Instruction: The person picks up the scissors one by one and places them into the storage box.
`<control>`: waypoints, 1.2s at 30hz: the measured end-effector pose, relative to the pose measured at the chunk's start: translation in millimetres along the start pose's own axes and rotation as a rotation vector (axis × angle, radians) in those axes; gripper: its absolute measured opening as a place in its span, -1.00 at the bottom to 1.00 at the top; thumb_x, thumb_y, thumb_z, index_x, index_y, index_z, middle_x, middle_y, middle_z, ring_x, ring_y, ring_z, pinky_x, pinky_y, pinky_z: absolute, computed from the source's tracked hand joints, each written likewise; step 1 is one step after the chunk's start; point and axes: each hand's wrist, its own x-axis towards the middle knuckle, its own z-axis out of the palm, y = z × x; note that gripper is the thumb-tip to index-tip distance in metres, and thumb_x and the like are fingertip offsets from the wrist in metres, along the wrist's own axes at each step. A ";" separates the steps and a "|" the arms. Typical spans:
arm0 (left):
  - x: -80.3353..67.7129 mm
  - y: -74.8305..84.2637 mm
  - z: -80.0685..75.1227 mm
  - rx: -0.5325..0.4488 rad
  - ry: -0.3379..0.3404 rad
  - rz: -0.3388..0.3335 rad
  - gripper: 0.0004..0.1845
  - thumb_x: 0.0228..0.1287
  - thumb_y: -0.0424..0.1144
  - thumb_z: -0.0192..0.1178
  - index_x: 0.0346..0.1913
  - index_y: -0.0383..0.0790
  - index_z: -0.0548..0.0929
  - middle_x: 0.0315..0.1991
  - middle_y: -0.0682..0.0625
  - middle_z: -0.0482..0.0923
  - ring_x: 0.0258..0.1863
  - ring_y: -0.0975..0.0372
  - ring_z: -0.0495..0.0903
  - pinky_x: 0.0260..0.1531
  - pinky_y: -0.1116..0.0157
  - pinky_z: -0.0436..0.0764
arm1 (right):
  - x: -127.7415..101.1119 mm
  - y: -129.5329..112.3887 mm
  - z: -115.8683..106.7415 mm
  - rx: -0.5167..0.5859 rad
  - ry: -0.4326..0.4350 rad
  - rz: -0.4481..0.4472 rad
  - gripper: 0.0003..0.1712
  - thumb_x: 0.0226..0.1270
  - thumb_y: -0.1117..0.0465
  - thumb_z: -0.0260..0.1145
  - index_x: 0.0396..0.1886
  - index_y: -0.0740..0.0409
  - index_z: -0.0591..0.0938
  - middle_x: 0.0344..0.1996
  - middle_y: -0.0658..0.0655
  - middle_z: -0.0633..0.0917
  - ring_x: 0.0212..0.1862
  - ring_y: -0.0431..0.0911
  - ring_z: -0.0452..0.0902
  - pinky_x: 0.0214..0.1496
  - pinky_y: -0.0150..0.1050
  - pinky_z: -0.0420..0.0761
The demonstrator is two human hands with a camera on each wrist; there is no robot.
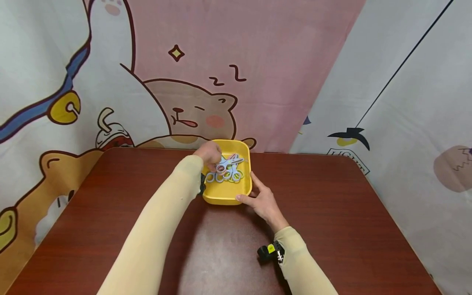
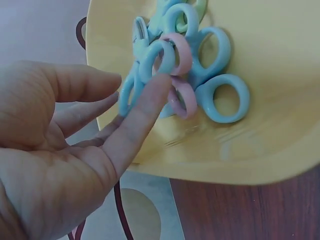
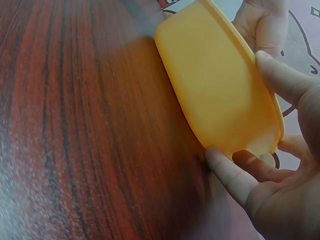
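Note:
A yellow tray stands at the far middle of the brown table and holds several pastel plastic scissors. My left hand reaches into the tray from the left. In the left wrist view its fingers are nearly straight, and one fingertip touches the pink and blue scissors handles lying against the tray wall. My right hand grips the tray's near right corner. Its thumb presses the outer wall and its index finger lies over the rim.
The dark red-brown table stretches to both sides and towards me. Cartoon-printed cloth backdrops hang close behind the tray and along the right. A black and yellow wrist camera sits on my right forearm.

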 end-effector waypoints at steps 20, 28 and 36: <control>-13.4 -3.1 -12.2 0.088 0.095 0.117 -0.95 0.30 -0.36 0.16 -0.29 -0.27 0.61 -0.37 -0.02 0.45 -0.47 0.21 0.39 -0.49 0.34 0.47 | -0.2 0.1 2.1 0.006 -0.001 0.016 0.17 0.20 0.11 0.61 0.69 -0.13 0.12 0.58 0.18 0.27 0.24 0.13 0.63 0.01 -0.27 0.67; -26.4 -3.7 -17.2 0.109 0.075 0.177 -0.50 0.36 -0.28 0.16 0.34 -0.32 0.57 0.30 -0.19 0.55 0.27 0.00 0.50 0.30 0.07 0.51 | 0.0 -1.0 0.2 0.015 -0.003 0.028 0.16 0.21 0.12 0.60 0.69 -0.13 0.11 0.57 0.20 0.30 0.27 0.12 0.61 0.08 -0.20 0.70; -34.7 -12.2 -21.1 0.108 0.080 0.234 -0.49 0.35 -0.30 0.16 0.34 -0.34 0.55 0.30 -0.25 0.53 0.30 -0.05 0.50 0.33 0.04 0.49 | 1.4 -1.4 1.1 -0.010 0.006 0.033 0.17 0.20 0.12 0.61 0.69 -0.13 0.12 0.56 0.18 0.31 0.27 0.11 0.60 0.15 -0.12 0.67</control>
